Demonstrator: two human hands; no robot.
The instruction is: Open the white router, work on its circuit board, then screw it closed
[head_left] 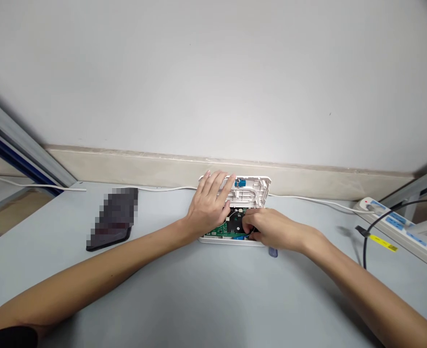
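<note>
On the table, near the wall, lies a white plastic device housing (231, 242), opened up. Inside it are a green circuit board (219, 231), a black part (237, 224) and thin wires. Its cover (251, 197) leans upright at the back, ribbed inside, with a blue piece (240, 183) on it. My left hand (209, 205) rests over the cover's left part, fingers stretched out, thumb down by the board. My right hand (267, 227) reaches into the housing's right end with fingers bent together; what they pinch, if anything, is hidden.
A dark, pixelated flat object (114, 220) lies at left. Beside my right hand is a small bluish translucent piece (273, 252). A power strip (405, 232) with plugs, a black cable (365, 241) and a yellow tag (383, 243) occupy the right. White cable (159, 189) runs along the wall.
</note>
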